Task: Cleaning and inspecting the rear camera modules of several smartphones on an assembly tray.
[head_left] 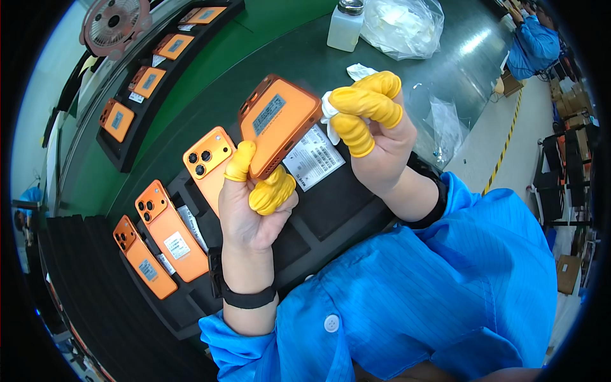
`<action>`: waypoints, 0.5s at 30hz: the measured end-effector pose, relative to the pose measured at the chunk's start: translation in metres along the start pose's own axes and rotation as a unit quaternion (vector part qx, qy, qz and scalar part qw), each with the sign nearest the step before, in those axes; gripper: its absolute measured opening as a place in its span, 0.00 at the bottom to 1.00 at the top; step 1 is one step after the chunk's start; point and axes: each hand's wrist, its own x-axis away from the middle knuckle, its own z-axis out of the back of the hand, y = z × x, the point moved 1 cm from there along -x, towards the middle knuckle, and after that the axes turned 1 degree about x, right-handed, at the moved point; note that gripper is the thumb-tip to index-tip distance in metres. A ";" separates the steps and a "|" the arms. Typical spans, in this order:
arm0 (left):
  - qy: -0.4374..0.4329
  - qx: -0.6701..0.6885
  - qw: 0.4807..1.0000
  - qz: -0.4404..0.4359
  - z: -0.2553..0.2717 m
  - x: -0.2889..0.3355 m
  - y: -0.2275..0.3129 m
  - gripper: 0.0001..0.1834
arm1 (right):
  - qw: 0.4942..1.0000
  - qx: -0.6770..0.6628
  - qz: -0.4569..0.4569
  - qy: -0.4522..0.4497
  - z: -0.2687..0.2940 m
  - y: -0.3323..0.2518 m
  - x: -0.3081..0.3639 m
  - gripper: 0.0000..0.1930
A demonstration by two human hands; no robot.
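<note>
My left hand (254, 213), in yellow finger cots, is closed on the lower edge of an orange phone case (289, 130). The case is tilted up, with a grey printed label on its face and a camera cutout at its far end. Pinched in my right hand (379, 127), also in yellow finger cots, is a crumpled white wipe (330, 108) against the case's right corner. Just behind my left hand lies an orange phone (210, 175) with three lenses. Below the case, a white label card (316, 159) rests on the black foam tray (331, 219).
Two more orange phones, one (168, 235) beside another (145, 261), lie in the tray's left part. A second black tray (118, 153) holds several orange cases. A bottle (345, 28), a plastic bag (404, 28) and a fan (114, 22) stand farther back. A co-worker (534, 48) is far right.
</note>
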 end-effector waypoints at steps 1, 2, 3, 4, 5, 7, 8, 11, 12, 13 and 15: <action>0.000 0.000 1.000 0.001 0.000 0.000 0.000 0.19 | 1.000 -0.011 -0.005 0.004 -0.001 -0.001 0.000 0.11; 0.004 -0.002 1.000 -0.001 0.000 0.000 0.000 0.19 | 1.000 -0.010 -0.004 0.005 -0.001 -0.002 0.000 0.11; 0.008 -0.004 1.000 -0.005 0.000 0.000 0.000 0.19 | 1.000 0.019 0.008 -0.011 -0.001 -0.003 0.000 0.11; 0.009 -0.003 1.000 -0.006 0.001 0.000 0.000 0.19 | 0.998 0.047 0.020 -0.027 0.000 -0.004 0.000 0.11; -0.007 -0.001 1.000 -0.001 0.003 0.000 0.001 0.19 | 0.998 0.046 0.020 -0.028 0.000 -0.005 0.001 0.11; -0.024 0.002 1.000 0.005 0.004 0.000 0.000 0.19 | 0.977 0.174 0.080 -0.090 0.001 -0.010 0.003 0.12; -0.019 0.009 1.000 0.008 0.004 -0.001 0.000 0.19 | 0.977 0.175 0.080 -0.091 0.001 -0.012 0.003 0.12; 0.043 -0.010 0.999 -0.007 -0.003 -0.002 -0.005 0.19 | 0.937 0.264 0.155 -0.165 -0.009 -0.018 0.004 0.13; 0.099 -0.037 0.994 -0.027 -0.004 -0.002 -0.005 0.19 | 0.936 0.263 0.170 -0.158 -0.013 -0.017 0.009 0.15; 0.099 -0.037 0.994 -0.026 -0.002 -0.003 -0.005 0.19 | 0.936 0.264 0.170 -0.158 -0.013 -0.017 0.011 0.15; 0.101 -0.081 0.991 -0.020 0.004 -0.003 -0.004 0.18 | 0.929 0.281 0.170 -0.170 -0.012 -0.017 0.013 0.15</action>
